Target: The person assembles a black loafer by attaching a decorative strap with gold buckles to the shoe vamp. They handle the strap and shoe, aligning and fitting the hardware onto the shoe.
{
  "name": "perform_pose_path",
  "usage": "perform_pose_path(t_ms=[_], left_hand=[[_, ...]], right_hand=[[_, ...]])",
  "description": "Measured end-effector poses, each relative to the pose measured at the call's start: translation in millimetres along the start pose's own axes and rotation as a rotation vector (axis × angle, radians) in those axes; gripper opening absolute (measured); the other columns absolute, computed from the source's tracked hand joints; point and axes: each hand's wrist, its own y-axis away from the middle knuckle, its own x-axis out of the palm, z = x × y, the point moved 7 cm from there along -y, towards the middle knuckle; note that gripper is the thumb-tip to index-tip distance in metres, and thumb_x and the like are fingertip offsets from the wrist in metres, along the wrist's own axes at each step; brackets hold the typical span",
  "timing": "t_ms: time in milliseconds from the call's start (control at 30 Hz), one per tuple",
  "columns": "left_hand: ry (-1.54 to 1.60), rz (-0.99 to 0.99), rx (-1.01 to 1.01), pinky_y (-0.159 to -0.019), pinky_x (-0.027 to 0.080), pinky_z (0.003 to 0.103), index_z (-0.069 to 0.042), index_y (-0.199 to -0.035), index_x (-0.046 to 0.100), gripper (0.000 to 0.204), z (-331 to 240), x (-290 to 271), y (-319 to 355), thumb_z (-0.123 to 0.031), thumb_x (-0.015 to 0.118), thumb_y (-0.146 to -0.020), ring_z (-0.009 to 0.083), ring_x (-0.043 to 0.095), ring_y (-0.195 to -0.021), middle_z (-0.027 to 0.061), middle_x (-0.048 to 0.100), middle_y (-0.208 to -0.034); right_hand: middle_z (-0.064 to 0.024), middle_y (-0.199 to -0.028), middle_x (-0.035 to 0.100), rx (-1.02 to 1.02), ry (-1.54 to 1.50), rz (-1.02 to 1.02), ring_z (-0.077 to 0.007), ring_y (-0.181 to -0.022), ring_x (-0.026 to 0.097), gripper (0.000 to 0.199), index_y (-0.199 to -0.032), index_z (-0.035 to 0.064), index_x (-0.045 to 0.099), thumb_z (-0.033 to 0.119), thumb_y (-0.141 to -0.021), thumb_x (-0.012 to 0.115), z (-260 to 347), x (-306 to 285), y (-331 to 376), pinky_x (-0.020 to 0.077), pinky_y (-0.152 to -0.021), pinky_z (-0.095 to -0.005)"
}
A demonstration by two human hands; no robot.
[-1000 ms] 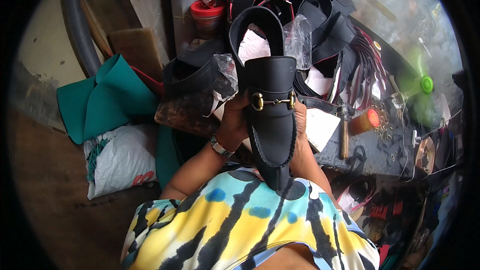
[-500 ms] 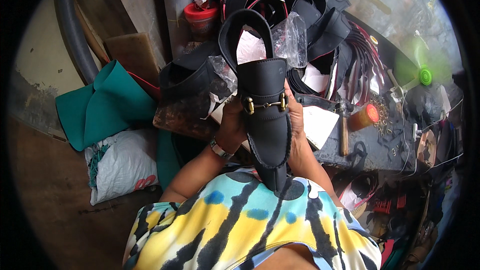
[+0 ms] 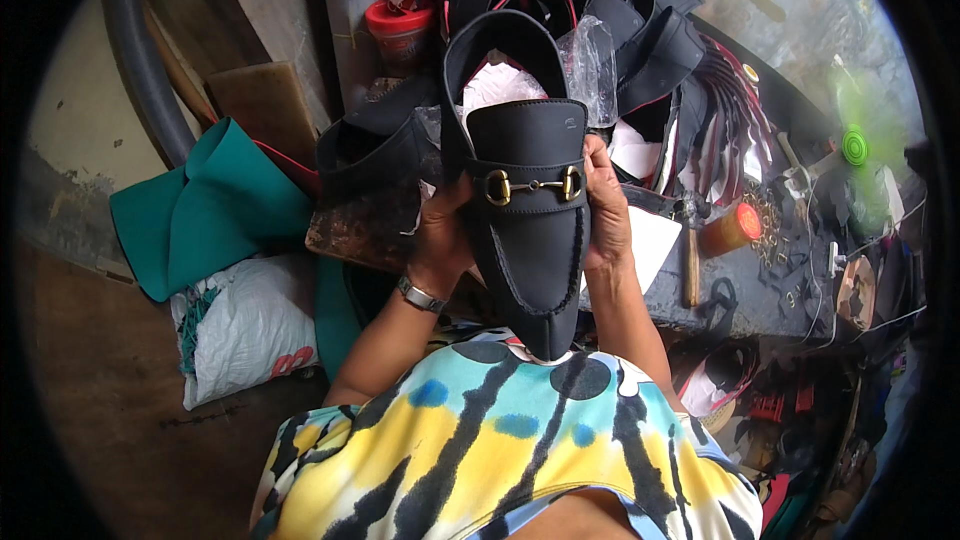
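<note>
Two hands: both clasp one black loafer [image 3: 530, 230], one on each flank, at the level of its strap.
Left hand [image 3: 440, 240]: wraps the shoe's left side, fingers going behind and under it, thumb toward the strap; a wristwatch [image 3: 420, 295] sits on that wrist.
Right hand [image 3: 605, 215]: pressed along the right side, fingertips reaching the end of the gold bar buckle [image 3: 533, 185].
Long axis: runs near upright in the view, toe pointing down at the person's patterned shirt [image 3: 480, 450], heel opening up and away with white paper stuffing [image 3: 497, 88] inside.
Which hand is nearer: both sit about level at the middle of the shoe; the toe hangs free below them, touching or just above the shirt, I cannot tell which.
Position: the shoe is held up in front of the chest, above the dark workbench [image 3: 760, 290].
Behind: a pile of black shoe uppers [image 3: 620, 0], a red-lidded jar [image 3: 400, 30], teal sheet material [image 3: 215, 205] at left, a hammer [image 3: 692, 260] at right.
</note>
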Motion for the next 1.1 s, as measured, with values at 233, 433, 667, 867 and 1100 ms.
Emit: perform_pose_path(t_ms=[233,433,667,867,1100], left_hand=[[-0.048,-0.101,0.05,-0.094,0.052,0.04,-0.003,-0.121,0.059,0.036,-22.8,-7.5,6.8,-0.018,0.066,-0.089,0.0237,0.065,-0.103,0.0103,0.067,-0.114],[-0.056,-0.178,0.022,-0.094,0.052,0.04,-0.003,-0.121,0.059,0.037,-17.8,-29.2,10.5,-0.019,0.068,-0.088,0.0235,0.065,-0.103,0.0107,0.067,-0.113],[-0.06,-0.161,0.008,-0.094,0.051,0.04,-0.004,-0.125,0.056,0.044,-16.3,-37.1,10.6,-0.028,0.067,-0.09,0.0229,0.063,-0.106,0.0095,0.064,-0.118],[-0.225,-0.181,0.115,-0.1,0.046,0.038,-0.007,-0.131,0.054,0.053,-36.2,-48.0,12.2,-0.044,0.058,-0.094,0.022,0.059,-0.111,0.0081,0.06,-0.127],[-0.179,-0.201,0.463,-0.108,0.037,0.043,-0.008,-0.135,0.051,0.051,-126.2,-63.4,56.3,-0.043,0.052,-0.097,0.0258,0.051,-0.124,0.0078,0.057,-0.133]], right_hand=[[-0.0067,-0.114,0.059,-0.001,0.328,-0.115,-0.0112,-0.096,0.062,0.035,-0.123,0.0099,0.049,0.01,-0.092,0.064,12.3,-11.9,8.0,0.0544,-0.083,-0.0246],[-0.0046,-0.111,0.058,0.02,0.447,-0.142,-0.0121,-0.103,0.058,0.04,-0.127,0.0085,0.048,0.009,-0.091,0.065,10.7,-20.0,17.2,0.05,-0.09,-0.0263],[-0.0058,-0.125,0.042,-0.073,0.83,-0.268,-0.0113,-0.107,0.05,0.024,-0.105,0.0084,0.054,0.006,-0.086,0.07,16.5,-35.5,18.1,0.0479,-0.09,-0.0255],[-0.0153,-0.103,0.065,-0.362,0.788,0.149,-0.0203,-0.098,0.062,0.022,-0.104,0.0039,0.047,-0.008,-0.088,0.056,74.3,-0.3,35.6,0.0503,-0.085,-0.0281],[-0.0026,-0.093,0.063,-0.291,0.842,-0.418,-0.0084,-0.083,0.06,0.021,-0.109,0.0064,0.051,0.001,-0.092,0.061,131.3,-110.2,87.7,0.0485,-0.079,-0.0246]])
